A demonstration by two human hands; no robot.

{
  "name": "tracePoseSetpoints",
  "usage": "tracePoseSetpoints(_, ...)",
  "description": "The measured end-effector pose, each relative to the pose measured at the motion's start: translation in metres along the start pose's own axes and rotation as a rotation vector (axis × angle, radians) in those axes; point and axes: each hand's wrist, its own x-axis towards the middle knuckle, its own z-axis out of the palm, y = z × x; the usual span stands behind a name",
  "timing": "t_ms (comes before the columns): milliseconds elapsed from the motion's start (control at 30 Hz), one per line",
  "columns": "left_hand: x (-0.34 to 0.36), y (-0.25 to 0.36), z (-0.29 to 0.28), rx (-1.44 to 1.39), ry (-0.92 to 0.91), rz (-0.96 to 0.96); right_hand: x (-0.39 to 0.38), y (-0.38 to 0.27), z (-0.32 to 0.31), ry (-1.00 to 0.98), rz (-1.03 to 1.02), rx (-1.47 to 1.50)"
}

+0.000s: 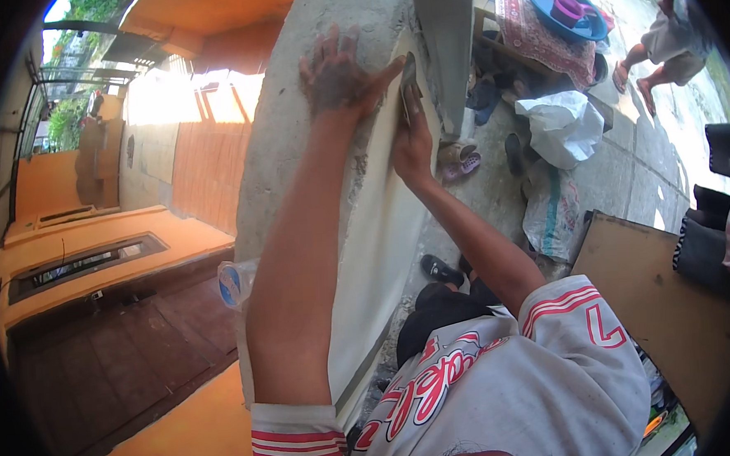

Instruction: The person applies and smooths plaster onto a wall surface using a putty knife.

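My left hand (334,85) lies on the rough grey concrete ledge (283,162), fingers spread, with the thumb reaching toward the pale, smoother edge strip (381,268). Just right of it, my right hand (412,147) grips a flat grey tool (410,75), seemingly a metal blade, pressed along that edge; its exact form is hard to make out. A clear plastic item (234,280) with a blue label sits at the ledge's left side, beside my left forearm.
Right and below lie footwear (461,167), white sacks (558,127) and a red patterned rug bearing a blue basin (542,8). Another person's legs (654,64) stand top right. A brown board (649,296) is at lower right, orange walls (197,171) at left.
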Motion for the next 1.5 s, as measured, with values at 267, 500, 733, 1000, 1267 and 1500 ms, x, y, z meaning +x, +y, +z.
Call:
tracePoseSetpoints(267, -0.001, 0.005, -0.009, 0.0, -0.015, -0.021, -0.017, 0.172, 0.013, -0.102, 0.788, -0.208)
tracePoseSetpoints(500, 0.0, 0.003, -0.006, -0.053, 0.031, -0.025, 0.033, 0.224, 0.01, -0.197, 0.891, -0.224)
tracePoseSetpoints(733, 0.001, 0.004, -0.006, -0.013, 0.007, -0.035, 0.064, 0.173, 0.023, 0.042, 0.679, -0.206)
tracePoseSetpoints(1000, 0.0, 0.003, -0.003, -0.019, -0.004, -0.026, 0.073, 0.073, 0.017, 0.037, 0.527, -0.176)
tracePoseSetpoints(1267, -0.001, 0.007, -0.006, -0.015, -0.003, -0.023, 0.084, -0.036, 0.007, 0.057, 0.405, 0.096)
tracePoseSetpoints(1500, 0.0, 0.007, -0.006, -0.037, 0.031, -0.03, 0.073, -0.073, 0.005, 0.102, 0.047, 0.137)
